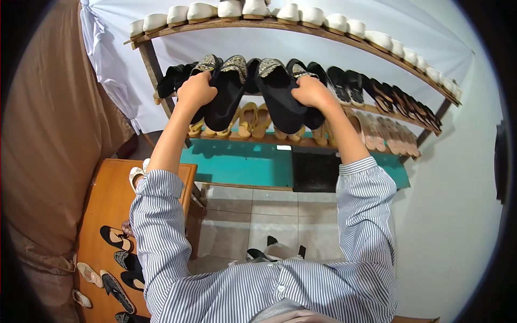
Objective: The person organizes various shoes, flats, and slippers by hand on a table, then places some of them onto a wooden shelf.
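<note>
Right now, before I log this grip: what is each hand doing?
Left hand: fingers closed on the left-side black shoe.
Right hand: fingers closed on the right-side black shoe.

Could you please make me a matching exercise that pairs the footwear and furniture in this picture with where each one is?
1. white shoes
2. black shoes
3. tan sandals
4. wooden table

A. third shelf down
B. lower left of the view
C. top shelf
D. in the grip of the left hand and right hand

Pairs: 1-C, 2-D, 3-A, 4-B
</note>
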Demonstrator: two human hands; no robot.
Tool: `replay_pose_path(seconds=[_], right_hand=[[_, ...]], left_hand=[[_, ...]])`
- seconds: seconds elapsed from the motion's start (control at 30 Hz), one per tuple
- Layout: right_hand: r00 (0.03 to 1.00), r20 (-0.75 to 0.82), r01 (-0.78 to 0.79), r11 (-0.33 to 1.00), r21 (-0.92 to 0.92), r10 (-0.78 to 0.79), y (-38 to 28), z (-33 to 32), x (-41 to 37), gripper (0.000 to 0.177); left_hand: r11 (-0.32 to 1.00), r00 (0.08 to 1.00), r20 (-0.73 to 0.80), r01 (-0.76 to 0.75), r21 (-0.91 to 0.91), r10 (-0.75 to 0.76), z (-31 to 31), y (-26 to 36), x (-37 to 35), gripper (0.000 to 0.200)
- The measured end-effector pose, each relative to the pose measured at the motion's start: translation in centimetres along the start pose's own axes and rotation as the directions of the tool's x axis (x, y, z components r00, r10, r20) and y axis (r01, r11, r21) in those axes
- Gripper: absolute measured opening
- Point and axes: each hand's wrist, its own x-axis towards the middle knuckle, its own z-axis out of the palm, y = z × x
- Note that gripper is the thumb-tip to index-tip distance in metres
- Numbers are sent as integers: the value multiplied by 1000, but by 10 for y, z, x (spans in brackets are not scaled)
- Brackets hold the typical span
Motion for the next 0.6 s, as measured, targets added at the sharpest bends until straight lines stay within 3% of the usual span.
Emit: replay_pose_path(seconds=[0.07,0.13,0.33,0.43,0.6], right_hand=[[999,40,27,999,-47,-25,-22,1,27,36],[999,46,19,998,-60,-16,-42,5,53,35],[995,65,77,995,-60,-73,-98,19,125,33],[992,121,44,992,-117,-30,-120,29,157,36],[997,77,-26,996,-86,33,-142,45,196,36]], left_hand=[[999,997,-53,46,-5,-47,5,-16,21,36],[988,989,-12,149,34,-149,3,-29,40,37],[980,979,-75,194,51,-190,3,-68,92,37],[976,978,-62,204,76,-200,4,-86,115,37],[975,977,-82,203,92,-196,10,-124,158,36]])
